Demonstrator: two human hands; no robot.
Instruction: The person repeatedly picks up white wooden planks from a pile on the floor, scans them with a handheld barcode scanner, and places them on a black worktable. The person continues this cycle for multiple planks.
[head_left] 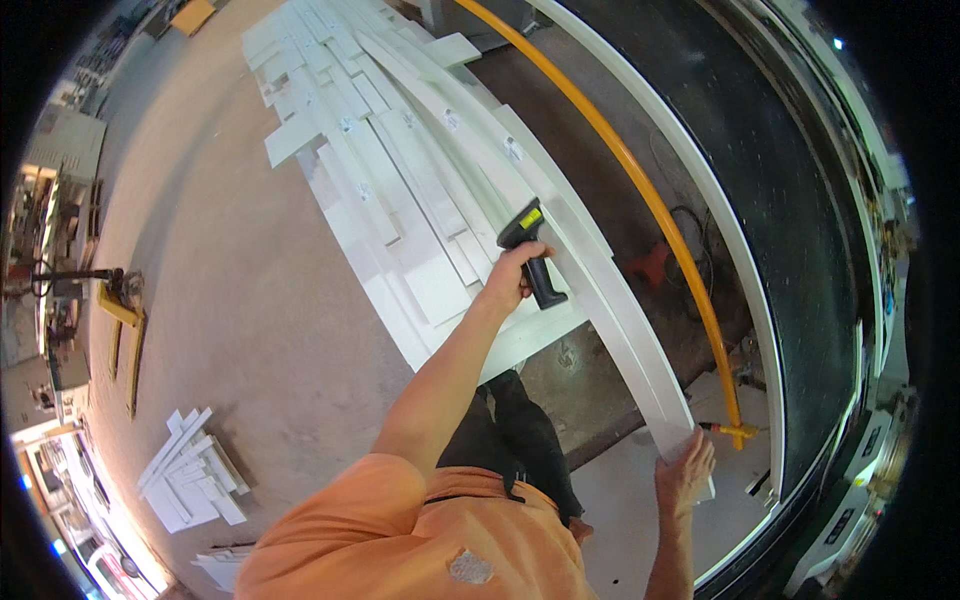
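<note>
My left hand (512, 274) is wrapped round the grip of a black handheld barcode scanner (543, 284) with a yellow label on its head. It is held above the near end of a stack of white boards (425, 265). A long white board (625, 345) runs along the right side of the stack and juts out past it toward me. Its near end is in my right hand (684, 468), fingers over the outer edge. Small labels show on several boards. The underside of the held board is hidden.
A curved-looking yellow rail (650, 190) runs right of the stack, beside a long white-edged machine with a black bed (790, 210). White offcuts (192, 475) lie on the floor at lower left. A yellow pallet jack (120, 310) stands farther left.
</note>
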